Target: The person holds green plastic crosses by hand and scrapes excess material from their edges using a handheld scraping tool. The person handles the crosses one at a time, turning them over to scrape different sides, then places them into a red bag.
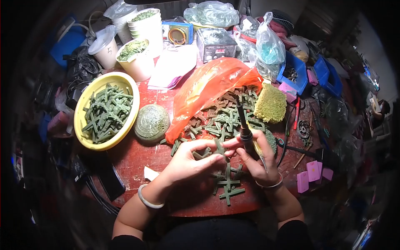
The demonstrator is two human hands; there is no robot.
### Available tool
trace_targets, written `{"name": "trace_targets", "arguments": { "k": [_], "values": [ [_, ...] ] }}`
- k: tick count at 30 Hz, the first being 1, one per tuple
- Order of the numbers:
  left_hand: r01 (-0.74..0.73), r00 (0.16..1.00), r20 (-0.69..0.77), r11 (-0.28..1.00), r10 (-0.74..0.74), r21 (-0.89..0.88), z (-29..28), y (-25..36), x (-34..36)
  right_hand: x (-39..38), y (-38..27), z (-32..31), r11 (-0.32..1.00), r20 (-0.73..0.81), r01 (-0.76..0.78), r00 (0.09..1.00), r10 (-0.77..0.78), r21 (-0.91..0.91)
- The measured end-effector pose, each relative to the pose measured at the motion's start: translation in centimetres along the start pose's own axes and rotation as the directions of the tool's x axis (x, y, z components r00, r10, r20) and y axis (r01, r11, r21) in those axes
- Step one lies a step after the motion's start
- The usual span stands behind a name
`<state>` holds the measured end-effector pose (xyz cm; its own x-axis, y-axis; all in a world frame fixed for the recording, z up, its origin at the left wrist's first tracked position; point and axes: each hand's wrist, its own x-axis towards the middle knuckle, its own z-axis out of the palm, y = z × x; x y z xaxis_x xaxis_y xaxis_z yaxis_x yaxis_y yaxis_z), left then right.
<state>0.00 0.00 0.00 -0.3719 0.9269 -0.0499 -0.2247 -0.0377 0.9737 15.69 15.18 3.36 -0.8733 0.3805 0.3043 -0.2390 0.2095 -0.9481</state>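
Observation:
My left hand [187, 162] is closed around small green cross-shaped pieces; one green cross [219, 146] stands up at its fingertips, between both hands. Against that hand, my right hand [263, 160] grips a black pen-shaped tool [246, 133] that points up and away. A thin yellowish tool [261, 155] with a pointed metal end lies along the same fingers. Just below the hands, several green crosses [228, 183] are scattered on the red tabletop [187, 204]. Beyond them a heap of green and brown crosses [225, 118] spills from an orange plastic bag [208, 79].
Left stands a yellow basin [79, 112] full of green pieces, beside a round speckled stone [152, 123]. A yellow sponge [271, 104], pink blocks [313, 171] and blue bins [295, 71] are at right. A black box with a display [214, 45] and white tubs [135, 62] stand behind.

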Motion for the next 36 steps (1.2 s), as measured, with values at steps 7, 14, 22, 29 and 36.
{"name": "trace_targets", "arguments": {
  "k": [7, 14, 22, 29, 36],
  "values": [
    [0.252, 0.966, -0.055, 0.967, -0.253, -0.028, 0.2, 2.4, -0.7, -0.2, -0.5, -1.3, 0.912, -0.083, 0.082, 0.989, -0.125, -0.401],
    [0.212, 0.964, -0.122, 0.962, -0.234, -0.174, 0.7, 1.5, -0.7, 0.0, -1.5, -0.2, 0.993, -0.137, 0.044, 0.989, -0.059, -0.112],
    [0.215, 0.968, -0.102, 0.966, -0.23, -0.143, 0.9, 2.0, -0.7, 0.5, -2.1, -0.1, 0.939, -0.054, 0.102, 0.991, -0.126, -0.328],
    [0.219, 0.97, -0.068, 0.961, -0.233, -0.17, 0.9, 2.1, -0.7, 0.4, -1.8, -0.1, 0.949, -0.07, 0.086, 0.991, -0.112, -0.302],
    [0.336, 0.941, 0.055, 0.908, -0.334, -0.249, 0.4, 3.2, -0.6, 0.3, -1.4, -0.4, 0.959, -0.076, 0.057, 0.994, -0.08, -0.277]
  ]
}}
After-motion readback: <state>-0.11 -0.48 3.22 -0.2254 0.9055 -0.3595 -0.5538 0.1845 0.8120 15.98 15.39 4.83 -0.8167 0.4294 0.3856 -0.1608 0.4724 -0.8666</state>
